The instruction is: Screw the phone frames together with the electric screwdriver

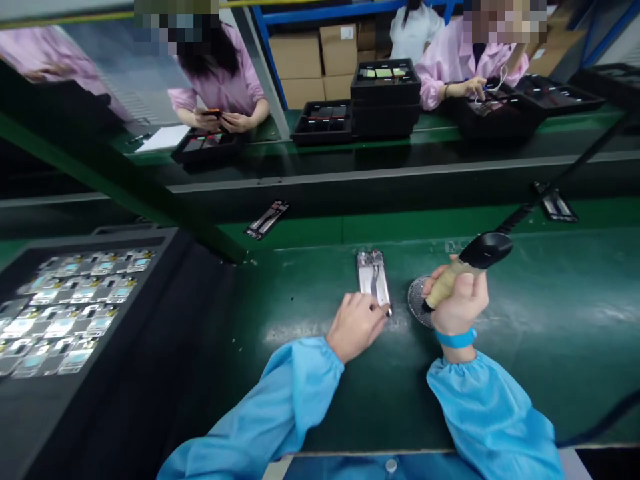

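Observation:
My left hand (pixel 357 325) rests over the lower end of an opened phone (pixel 373 275), its fingers curled at the edges. The phone lies face down on the green bench, showing a pale inside and a dark flex strip. My right hand (pixel 461 297) is wrapped round the yellowish grip of a corded electric screwdriver (pixel 485 251), which has a black end. Its tip points down at a round grey plate (pixel 417 301) with a pitted surface, beside the phone. Whether tip and plate touch, I cannot tell. A blue band circles my right wrist.
At left stands a black tray (pixel 165 267) of phone parts in rows. Other opened phones lie farther back, at left (pixel 267 220) and right (pixel 555 203). A green post (pixel 125 173) slants across the left. Co-workers sit opposite among black trays (pixel 323 123).

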Tool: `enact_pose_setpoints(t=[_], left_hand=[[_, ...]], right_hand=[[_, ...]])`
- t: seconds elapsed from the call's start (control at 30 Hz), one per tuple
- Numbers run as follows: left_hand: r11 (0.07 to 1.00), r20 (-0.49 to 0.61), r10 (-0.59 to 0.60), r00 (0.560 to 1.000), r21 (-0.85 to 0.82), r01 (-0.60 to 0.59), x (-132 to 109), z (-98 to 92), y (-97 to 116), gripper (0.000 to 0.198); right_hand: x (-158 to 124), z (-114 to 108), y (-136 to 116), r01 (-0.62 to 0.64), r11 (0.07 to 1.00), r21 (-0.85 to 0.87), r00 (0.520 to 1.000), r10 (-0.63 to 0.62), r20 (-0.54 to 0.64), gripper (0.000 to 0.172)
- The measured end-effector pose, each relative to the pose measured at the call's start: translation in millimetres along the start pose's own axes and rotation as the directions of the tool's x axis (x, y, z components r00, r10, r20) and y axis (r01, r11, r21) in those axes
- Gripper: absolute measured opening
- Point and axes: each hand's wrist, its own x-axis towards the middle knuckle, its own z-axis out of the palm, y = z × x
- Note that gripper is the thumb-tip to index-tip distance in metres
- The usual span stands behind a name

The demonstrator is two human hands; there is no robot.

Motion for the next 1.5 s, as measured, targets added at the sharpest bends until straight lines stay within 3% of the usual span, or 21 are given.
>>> enact_pose_setpoints(t=[0.1, 0.2, 0.37, 0.6, 0.77, 0.9, 1.0, 1.33, 1.5], left_hand=[[0.98, -0.057, -0.178, 0.982, 0.083, 0.182, 36, -1.1, -28, 0.034], [0.946, -0.095, -0.294, 0.951, 0.111, 0.304, 68, 1.8, -42, 0.041], [0.96, -0.131, -0.27, 0.954, 0.037, 0.277, 90, 13.0, -51, 0.051], [0.97, -0.097, -0.234, 0.967, -0.097, 0.225, 81, 12.1, -49, 0.048], [0.939, -0.003, 0.049, 0.999, -0.342, -0.047, 42, 13.5, 2, 0.03], [0.941, 0.161, 0.231, 0.96, -0.288, -0.178, 23, 15.9, 40, 0.042], [0.946, 0.19, 0.225, 0.956, -0.279, -0.167, 27, 13.1, 45, 0.041], [0.929, 0.133, 0.169, 0.976, -0.351, -0.113, 37, 10.8, 30, 0.029], [0.89, 0.017, -0.072, 0.997, -0.451, 0.072, 42, 11.2, 10, 0.029]], right_hand=[[0, 1, 3, -0.006, 1.0, 0.029, 1.0, 0.006, -0.013, 0.044], [-1, 1, 5, -0.035, 0.999, 0.031, 0.999, 0.035, 0.002, 0.046], [-2, 0, 5, -0.057, 0.998, 0.013, 0.998, 0.056, 0.034, 0.047], [-2, 0, 4, -0.046, 0.998, 0.031, 0.998, 0.045, 0.044, 0.048], [-2, 1, 4, -0.045, 0.998, 0.041, 0.997, 0.042, 0.059, 0.047], [-1, 0, 5, -0.029, 0.999, 0.045, 0.997, 0.026, 0.073, 0.044], [-1, -1, 4, -0.011, 0.999, 0.034, 0.998, 0.009, 0.067, 0.046], [-3, -2, 4, 0.012, 0.997, 0.073, 0.996, -0.018, 0.088, 0.043], [-3, -5, 9, 0.042, 0.995, 0.091, 0.993, -0.051, 0.104, 0.04]])
